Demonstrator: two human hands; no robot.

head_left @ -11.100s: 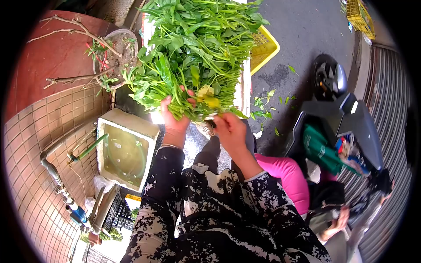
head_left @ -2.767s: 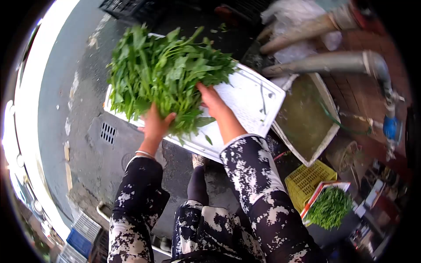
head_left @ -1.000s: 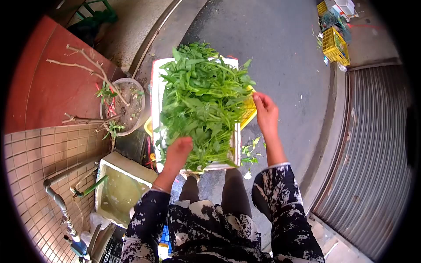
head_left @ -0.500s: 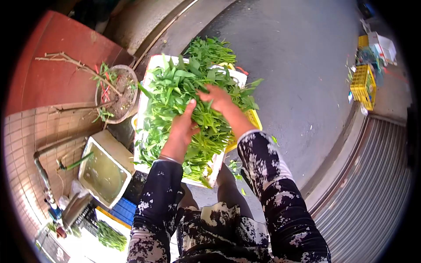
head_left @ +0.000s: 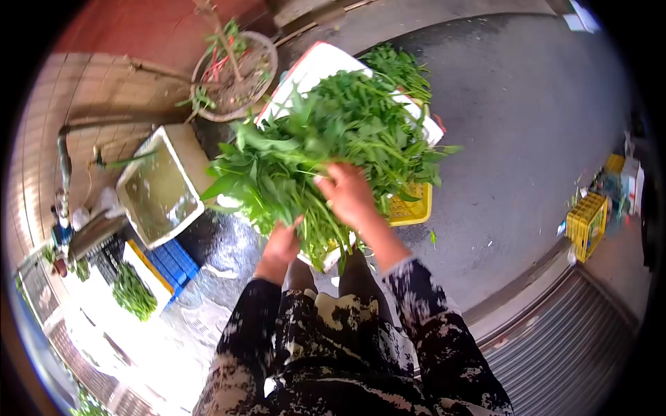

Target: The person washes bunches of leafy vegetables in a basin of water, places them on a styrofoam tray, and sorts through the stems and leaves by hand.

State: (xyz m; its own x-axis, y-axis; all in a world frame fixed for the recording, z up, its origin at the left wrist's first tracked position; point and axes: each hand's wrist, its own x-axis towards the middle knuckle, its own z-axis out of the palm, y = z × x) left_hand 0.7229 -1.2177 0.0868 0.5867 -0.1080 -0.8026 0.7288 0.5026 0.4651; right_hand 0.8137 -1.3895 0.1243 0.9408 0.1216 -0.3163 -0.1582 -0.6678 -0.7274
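Note:
A bunch of leafy greens [head_left: 267, 177] is between my two hands, raised a little over the near left side of the white box. My left hand [head_left: 282, 244] is closed on its stems at the near end, fingers partly covered by them. My right hand [head_left: 345, 194] grips the bunch from the right side. More greens [head_left: 368, 118] fill the white box [head_left: 325, 64], whose red-edged back rim shows. A yellow crate [head_left: 413, 206] shows beneath the box at its right.
At left stands a water-filled basin [head_left: 163, 187] beside pipes and a tap. Behind it is a potted plant [head_left: 239, 83] with bare branches. A blue crate [head_left: 173, 267] and more greens [head_left: 132, 291] lie lower left. Yellow crate [head_left: 587, 223] at far right, near a shutter [head_left: 562, 340].
The view has turned toward the left. Both hands have closed on a bunch of greens and moved it toward the box's near left side, away from the rest.

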